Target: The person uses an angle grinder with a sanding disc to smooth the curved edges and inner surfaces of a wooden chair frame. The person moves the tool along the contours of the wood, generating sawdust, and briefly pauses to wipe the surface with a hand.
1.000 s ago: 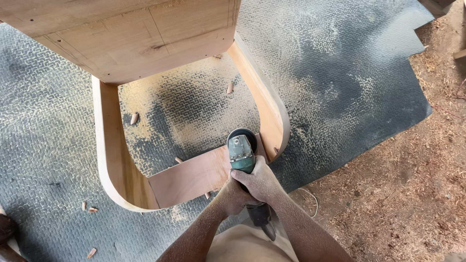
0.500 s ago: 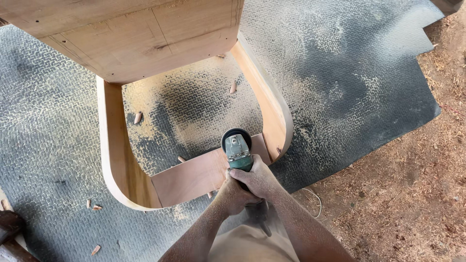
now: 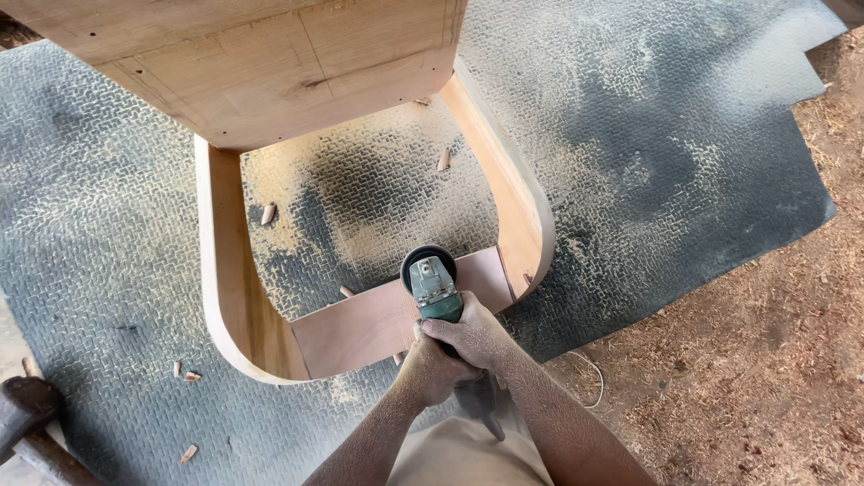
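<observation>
Hammer lies at the far left edge on the grey ribbed mat, near a few small wood plugs scattered beside the wooden frame. That frame, a curved plywood piece with rounded corners and a flat panel across its near side, stands on the mat under a large plywood slab that overhangs its far end; more plugs and a drift of sawdust lie inside it. At the middle, the grinder sits with its round disc on the top edge of the panel, close to the frame's right corner. Both hands are closed around its green body: the left hand wraps it from below and the right hand clamps over the top, so no fingers are spread. Judging by its build, the grinder is a stiff, fairly heavy tool that would kick sideways, so the two-handed hold on the body behind the disc looks like the right place to grip it; the thin panel would likely flex and mark easily under pressure. Dust coats the forearms and the mat, which may make the grip slippery. To the right, a thin cord loops on the mat's edge near the elbow, and beyond it lies bare ground thick with sawdust. The frame's right wall stands close beside the disc.
</observation>
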